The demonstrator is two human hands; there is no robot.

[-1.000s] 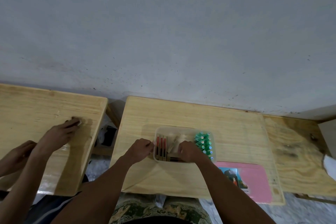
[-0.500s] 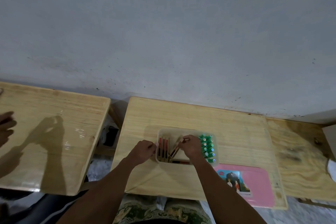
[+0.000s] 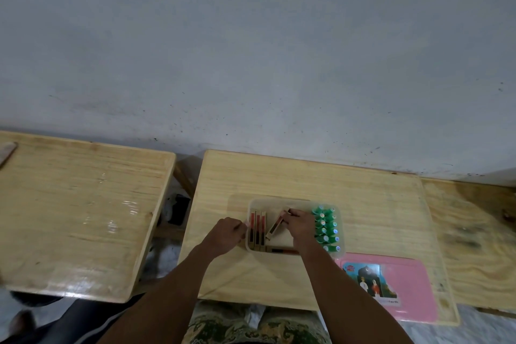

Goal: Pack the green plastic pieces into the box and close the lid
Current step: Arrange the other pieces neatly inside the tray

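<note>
A clear plastic box (image 3: pixel 279 201) sits on the middle wooden table. Several green plastic pieces (image 3: pixel 326 227) stand in rows along its right side. Red-and-tan sticks (image 3: pixel 257 229) lie upright along its left side. My right hand (image 3: pixel 300 225) is inside the box, pinching one such stick (image 3: pixel 275 227) that lies tilted across the middle. My left hand (image 3: pixel 226 234) grips the box's left wall. The pink lid (image 3: pixel 410 288), with a picture sticker, lies flat to the right of the box, near the table's front edge.
A second wooden table (image 3: pixel 78 212) stands to the left across a narrow gap, with a flat stick (image 3: pixel 7 151) at its far left edge. Another wooden surface (image 3: pixel 474 232) adjoins on the right. A grey wall (image 3: pixel 251 50) rises just behind the tables.
My right hand has lifted one stick out of the box's middle and tilted it. Another person's hands, seen on the left table a second ago, have gone from view.
</note>
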